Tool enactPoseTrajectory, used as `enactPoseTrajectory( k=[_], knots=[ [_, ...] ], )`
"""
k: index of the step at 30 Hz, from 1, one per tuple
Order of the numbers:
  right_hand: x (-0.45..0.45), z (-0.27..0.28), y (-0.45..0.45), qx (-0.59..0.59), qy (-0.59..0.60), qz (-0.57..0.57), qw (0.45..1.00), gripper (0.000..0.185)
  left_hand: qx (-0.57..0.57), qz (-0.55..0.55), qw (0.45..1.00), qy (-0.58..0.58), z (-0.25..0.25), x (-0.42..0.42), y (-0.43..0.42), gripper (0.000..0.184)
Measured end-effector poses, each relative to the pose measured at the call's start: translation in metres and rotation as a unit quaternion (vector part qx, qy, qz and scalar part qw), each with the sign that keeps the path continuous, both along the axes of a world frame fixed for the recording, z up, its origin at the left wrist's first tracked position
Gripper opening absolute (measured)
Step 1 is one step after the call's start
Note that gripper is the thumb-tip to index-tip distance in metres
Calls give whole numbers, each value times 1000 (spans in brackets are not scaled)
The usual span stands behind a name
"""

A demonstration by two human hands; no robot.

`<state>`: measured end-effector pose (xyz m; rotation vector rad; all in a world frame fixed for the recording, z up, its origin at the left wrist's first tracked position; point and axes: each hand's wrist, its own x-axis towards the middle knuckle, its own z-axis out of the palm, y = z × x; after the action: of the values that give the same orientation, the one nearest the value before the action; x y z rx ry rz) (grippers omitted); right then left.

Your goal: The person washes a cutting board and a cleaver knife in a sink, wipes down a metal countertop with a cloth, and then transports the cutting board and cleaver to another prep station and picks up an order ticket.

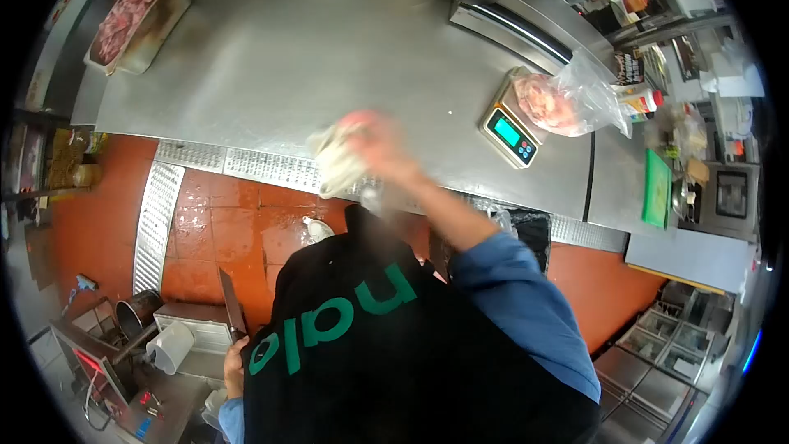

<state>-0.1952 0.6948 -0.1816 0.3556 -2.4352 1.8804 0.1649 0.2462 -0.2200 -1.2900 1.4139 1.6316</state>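
My right hand [374, 144], blurred by motion, is closed on a whitish cloth [337, 160] at the front edge of the steel table [271, 57]. Low on the left, beside my black apron [353, 362], my left hand [235, 362] grips a knife [231, 300] by its handle. Its broad blade points away from my body, over the floor side. To the right of the cloth, a digital scale [508, 136] with a lit green display carries a clear plastic bag of raw meat [549, 105].
A metal pan of raw meat [136, 18] stands at the far left of the table. A long steel appliance [511, 33] lies at the back right. A green cutting board [657, 187] is farther right. The red tiled floor [214, 205] looks wet.
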Motion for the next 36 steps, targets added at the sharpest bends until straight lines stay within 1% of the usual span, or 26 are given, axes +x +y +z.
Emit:
enactPoseTrajectory(
  k=[1,2,3,4,5,6,7,10,12,13,14,16,17,18,19,21,23,25,26,27,28,29,31,32,35,36],
  knots=[
    [-9,44,39,105,-13,-56,993,21,22,29,999,-8,0,-2,-7,18],
    [-23,77,72,138,-121,-143,973,21,37,46,998,-17,2,-4,-12,17],
    [-47,75,119,246,-10,-162,955,20,47,61,997,-25,2,-6,-16,17],
    [-55,103,147,333,125,-154,922,22,54,69,996,-32,2,-10,-18,16],
    [-74,93,183,384,172,-154,894,22,59,78,994,-38,5,-13,-21,16],
    [-96,83,214,368,-10,-160,916,26,63,85,993,-44,8,-16,-21,15],
    [-113,67,235,340,-191,-157,907,30,67,95,992,-51,11,-19,-20,15],
    [-113,-61,254,513,13,-249,821,40,80,120,987,-71,23,-25,-16,14],
    [-69,-66,200,498,97,-294,810,47,95,135,982,-89,30,-34,-14,13],
    [-43,-61,167,482,87,-285,824,51,106,143,979,-98,32,-38,-11,13],
    [-24,-64,132,461,159,-280,827,53,103,153,978,-98,28,-41,-11,13],
    [5,-68,41,252,84,-238,934,37,101,151,979,-97,19,-46,-10,13],
    [10,-68,3,273,73,-76,956,31,102,149,979,-96,15,-51,-9,13],
    [7,-7,-37,190,89,-11,978,32,102,148,979,-94,9,-55,-8,13],
    [2,-35,-79,-8,-1,175,985,35,102,146,980,-89,6,-60,-7,13],
    [-18,11,-106,-116,-138,275,945,36,101,139,982,-77,-1,-77,-5,12],
    [-40,45,-68,-274,-182,207,921,34,103,133,984,-67,-9,-89,-1,12],
    [-62,95,-17,-291,-275,-11,916,29,109,139,983,-57,-17,-100,1,12],
    [-65,38,21,-220,-188,-103,952,29,112,144,982,-51,-20,-103,3,12],
    [-83,68,46,-144,-142,-164,965,27,113,149,981,-44,-22,-105,4,12],
    [-99,44,82,7,-79,-194,978,32,115,159,980,-37,-23,-106,6,12],
    [-116,20,117,160,-20,-238,958,39,114,173,978,-30,-20,-109,12,12],
    [-142,-21,148,415,107,-215,878,48,83,204,975,-18,-1,-121,37,12],
    [-156,-26,147,433,97,-204,873,52,103,207,973,-9,-29,-97,20,13],
    [-208,-43,123,467,78,-193,859,59,41,185,982,-25,-19,-79,37,14],
    [-227,-39,108,473,66,-211,853,59,36,224,972,-62,-12,-70,44,13]
  ],
)
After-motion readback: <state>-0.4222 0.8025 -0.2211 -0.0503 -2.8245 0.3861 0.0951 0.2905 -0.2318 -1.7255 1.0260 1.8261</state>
